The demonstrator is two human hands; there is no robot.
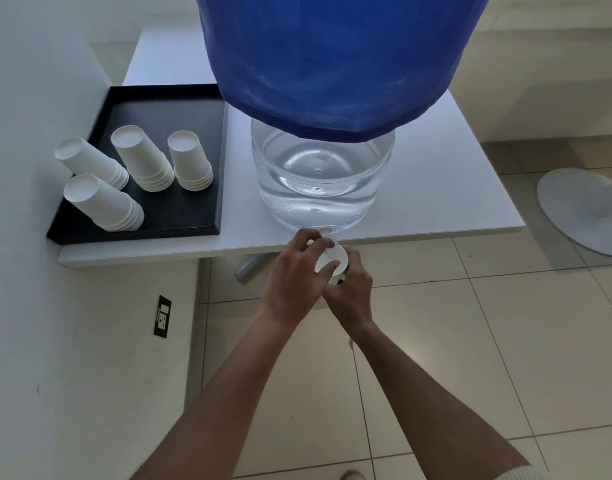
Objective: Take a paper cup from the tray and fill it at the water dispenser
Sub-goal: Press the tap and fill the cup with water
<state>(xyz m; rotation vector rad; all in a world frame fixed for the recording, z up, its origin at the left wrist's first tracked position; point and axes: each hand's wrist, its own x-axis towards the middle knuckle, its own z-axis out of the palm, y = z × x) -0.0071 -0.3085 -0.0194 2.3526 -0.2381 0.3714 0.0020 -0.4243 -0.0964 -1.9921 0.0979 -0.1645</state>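
Both forearms reached forward. The right hand [349, 289] kept a closed grip on the paper cup [332, 263] under the dispenser [318, 174] tap [327, 237], past the counter [453, 168] edge; the left hand [294, 275] pinched the tap.

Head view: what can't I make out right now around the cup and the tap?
- Water level in the paper cup: both hands cover it, left hand, right hand.
- Tap: mostly behind the fingers; open or closed is unclear, no stream visible.
- Water bottle: top cut off by the frame edge and wrapped in the blue cover.
- Cup count per stack on the tray: rims too small.
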